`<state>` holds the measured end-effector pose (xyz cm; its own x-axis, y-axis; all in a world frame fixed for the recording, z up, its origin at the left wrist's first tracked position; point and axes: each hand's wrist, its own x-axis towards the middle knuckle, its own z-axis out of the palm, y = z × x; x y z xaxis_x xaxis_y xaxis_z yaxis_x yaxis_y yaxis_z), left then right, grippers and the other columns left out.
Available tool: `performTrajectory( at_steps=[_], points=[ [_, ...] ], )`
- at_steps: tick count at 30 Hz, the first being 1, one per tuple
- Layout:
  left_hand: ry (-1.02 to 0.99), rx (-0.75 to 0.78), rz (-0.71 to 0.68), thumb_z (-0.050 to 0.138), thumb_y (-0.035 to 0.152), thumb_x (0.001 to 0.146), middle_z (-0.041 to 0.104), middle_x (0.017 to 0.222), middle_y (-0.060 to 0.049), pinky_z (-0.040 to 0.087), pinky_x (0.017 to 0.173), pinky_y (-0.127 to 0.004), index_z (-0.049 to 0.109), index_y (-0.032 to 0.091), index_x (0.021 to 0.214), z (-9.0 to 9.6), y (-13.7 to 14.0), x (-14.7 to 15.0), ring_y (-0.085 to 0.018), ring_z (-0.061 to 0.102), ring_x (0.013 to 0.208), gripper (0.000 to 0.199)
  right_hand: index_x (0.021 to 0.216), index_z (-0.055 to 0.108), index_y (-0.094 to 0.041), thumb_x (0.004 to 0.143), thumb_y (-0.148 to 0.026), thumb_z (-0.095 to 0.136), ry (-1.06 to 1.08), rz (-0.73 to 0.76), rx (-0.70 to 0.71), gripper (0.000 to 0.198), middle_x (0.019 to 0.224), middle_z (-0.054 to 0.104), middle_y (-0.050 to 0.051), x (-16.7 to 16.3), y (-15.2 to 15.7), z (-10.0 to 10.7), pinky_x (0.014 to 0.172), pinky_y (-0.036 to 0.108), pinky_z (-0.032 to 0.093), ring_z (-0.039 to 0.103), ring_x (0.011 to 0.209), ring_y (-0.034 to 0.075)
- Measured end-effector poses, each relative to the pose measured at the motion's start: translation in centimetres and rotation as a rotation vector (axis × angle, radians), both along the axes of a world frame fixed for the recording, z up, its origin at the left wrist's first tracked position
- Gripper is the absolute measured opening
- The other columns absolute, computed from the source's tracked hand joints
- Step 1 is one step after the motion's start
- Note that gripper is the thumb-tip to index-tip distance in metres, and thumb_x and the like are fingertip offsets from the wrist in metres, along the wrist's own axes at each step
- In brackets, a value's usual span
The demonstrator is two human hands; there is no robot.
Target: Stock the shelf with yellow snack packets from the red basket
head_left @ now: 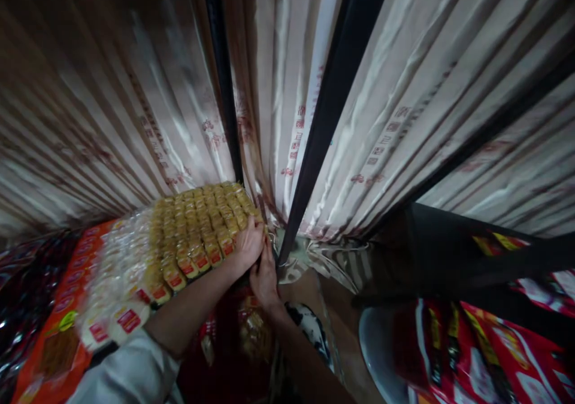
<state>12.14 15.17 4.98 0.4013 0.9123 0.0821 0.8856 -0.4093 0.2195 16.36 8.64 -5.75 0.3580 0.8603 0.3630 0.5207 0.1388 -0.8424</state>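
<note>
Room: dim; pleated pale curtains (pixel 386 110) with red print, a black post (pixel 336 86) slanting before them. Surface: rows of yellow clear-wrapped packets (pixel 197 224), red labels at the front, beside white clear-wrapped packets (pixel 121 272) and an orange package (pixel 87 254). My left hand (pixel 250 243): fingers bent, at the right end of the yellow rows. My right hand (pixel 265 275): close against it. Blurred; whether either grasps a packet, I cannot tell. Container: pale-rimmed tub (pixel 372 344), left of red packets (pixel 503 344).

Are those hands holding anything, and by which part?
Can't tell: left hand and right hand meet at the right end of the yellow packets, any grip unclear.
</note>
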Motion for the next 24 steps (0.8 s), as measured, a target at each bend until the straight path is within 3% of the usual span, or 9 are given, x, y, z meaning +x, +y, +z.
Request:
performTrajectory(
  at_steps=[9,17,21,24],
  points=[
    [0.048,0.026,0.055,0.034,0.023,0.090,0.051,0.110,-0.012,0.048,0.062,-0.030,0.054,0.019,0.111,-0.6,0.6,-0.1,-0.018,0.062,0.074,0.030,0.140,0.030,-0.012,0.069,-0.005,0.042,-0.007,0.002,-0.060,0.073,0.148,0.028,0.012,0.2,0.8,-0.3,0.112,0.047,0.025,0.023,0.137,0.025],
    [-0.003,0.041,0.057,0.033,0.027,0.091,0.050,0.115,-0.013,0.049,0.065,-0.031,0.048,0.020,0.123,-0.2,-0.1,-0.3,-0.020,0.062,0.080,0.036,0.133,0.041,-0.015,0.071,-0.005,0.039,0.027,-0.041,-0.019,0.064,0.138,0.040,0.013,0.5,0.8,-0.1,0.109,0.046,0.032,0.035,0.131,0.025],
    [-0.086,0.121,0.041,0.034,0.026,0.090,0.049,0.121,-0.014,0.049,0.066,-0.031,0.049,0.020,0.123,0.3,-2.0,-1.3,-0.022,0.061,0.088,0.037,0.129,0.045,-0.011,0.072,-0.007,0.039,0.016,-0.055,0.019,0.057,0.133,0.042,0.016,0.6,0.6,0.1,0.106,0.045,0.035,0.038,0.128,0.024],
    [-0.214,0.136,0.047,0.036,0.022,0.088,0.054,0.116,-0.010,0.049,0.074,-0.030,0.057,0.020,0.112,-1.1,-5.5,-3.1,-0.020,0.060,0.091,0.032,0.127,0.046,-0.012,0.076,-0.013,0.040,0.020,-0.007,0.032,0.051,0.131,0.045,0.015,0.4,-0.9,0.5,0.105,0.044,0.036,0.041,0.125,0.023]
  ],
)
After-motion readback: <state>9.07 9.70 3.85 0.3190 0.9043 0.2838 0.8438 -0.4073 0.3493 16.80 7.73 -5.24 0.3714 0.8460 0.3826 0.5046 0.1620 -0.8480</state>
